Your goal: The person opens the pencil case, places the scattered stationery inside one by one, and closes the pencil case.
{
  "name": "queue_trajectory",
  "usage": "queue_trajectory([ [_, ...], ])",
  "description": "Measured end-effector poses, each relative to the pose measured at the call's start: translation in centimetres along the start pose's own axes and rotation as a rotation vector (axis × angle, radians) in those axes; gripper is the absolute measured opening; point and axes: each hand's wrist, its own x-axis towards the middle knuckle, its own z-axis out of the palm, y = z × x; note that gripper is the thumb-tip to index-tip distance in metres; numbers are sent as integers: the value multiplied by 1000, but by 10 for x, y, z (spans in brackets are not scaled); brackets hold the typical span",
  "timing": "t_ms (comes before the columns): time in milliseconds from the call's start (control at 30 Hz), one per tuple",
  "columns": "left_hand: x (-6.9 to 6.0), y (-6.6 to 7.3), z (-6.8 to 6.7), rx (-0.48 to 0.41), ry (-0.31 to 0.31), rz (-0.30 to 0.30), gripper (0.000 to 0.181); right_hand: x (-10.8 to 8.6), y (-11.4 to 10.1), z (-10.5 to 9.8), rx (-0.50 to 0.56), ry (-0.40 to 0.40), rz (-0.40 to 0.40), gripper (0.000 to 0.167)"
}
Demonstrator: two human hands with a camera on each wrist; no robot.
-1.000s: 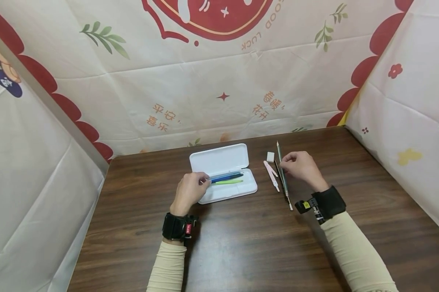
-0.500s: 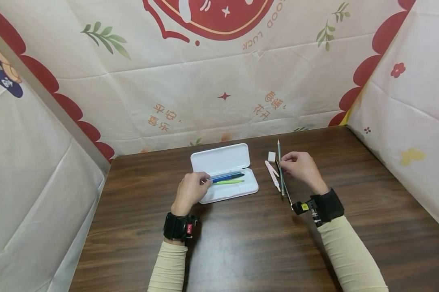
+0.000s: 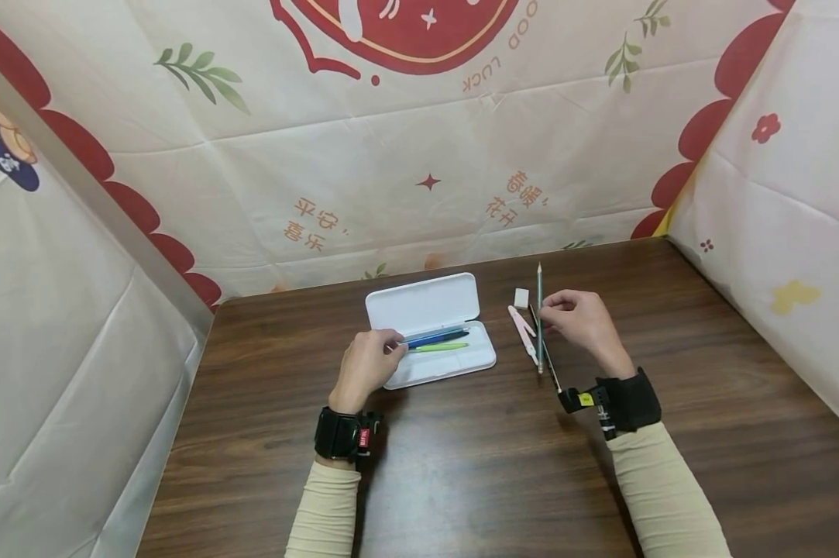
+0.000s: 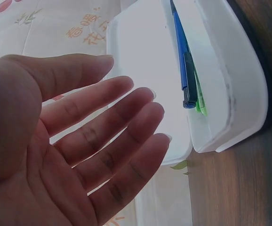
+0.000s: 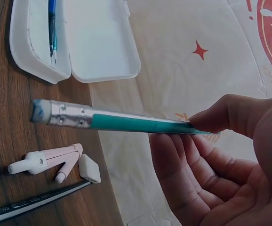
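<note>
My right hand (image 3: 581,322) pinches a green pencil (image 5: 136,123) between thumb and fingers, its eraser end pointing away from the palm. The pencil is held above the table. Under it lie a slim black stick with a white stripe (image 5: 42,200), a pink and white compass (image 5: 56,160) and a white eraser (image 5: 89,168). My left hand (image 3: 366,368) is at the left end of an open white pencil case (image 3: 421,304), fingers loosely bent and apart in the left wrist view, holding nothing. Inside the case lie a blue pen (image 4: 179,52) and a light green pen (image 3: 441,347).
The brown wooden table (image 3: 447,465) extends in front of the case and to both sides. A printed cloth (image 3: 363,155) hangs behind the table's back edge, with more cloth at the left and right.
The green pencil has swung away from the black stick, its eraser end shifting left and its tip right. My right hand has moved very slightly right. My left hand stays by the case.
</note>
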Motion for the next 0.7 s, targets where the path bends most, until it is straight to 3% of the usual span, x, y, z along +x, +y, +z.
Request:
queue_trajectory([
  [700,1,4,2,16,-2,26,15,-4,-1,8,23,-13,2,24],
])
